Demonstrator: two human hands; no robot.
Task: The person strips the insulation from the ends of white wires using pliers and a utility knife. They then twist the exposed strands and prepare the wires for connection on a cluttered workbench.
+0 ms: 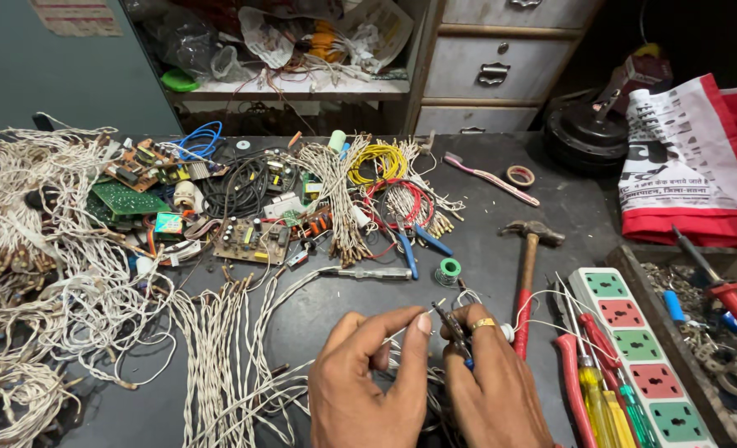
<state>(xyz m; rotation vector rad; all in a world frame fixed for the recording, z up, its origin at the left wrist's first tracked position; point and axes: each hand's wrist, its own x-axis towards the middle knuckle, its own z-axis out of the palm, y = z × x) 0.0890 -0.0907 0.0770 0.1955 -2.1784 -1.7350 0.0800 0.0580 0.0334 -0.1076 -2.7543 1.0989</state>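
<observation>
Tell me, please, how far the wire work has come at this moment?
Done, apparently: bundled white wire pieces beyond the hands. In hand: the left hand pinches a thin white wire while the right hand holds small pliers at it. Left: many loose twisted white wires on the table.

A dark workbench (501, 249) carries white wire bundles (61, 274), circuit boards (251, 241), a hammer (528, 265) and a power strip (642, 357).

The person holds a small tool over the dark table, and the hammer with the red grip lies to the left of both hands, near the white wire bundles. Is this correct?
Not quite. In the head view the hammer with the red grip lies to the right of both hands, beside the power strip. The rest holds: the right hand holds a small tool over the dark table.
</observation>
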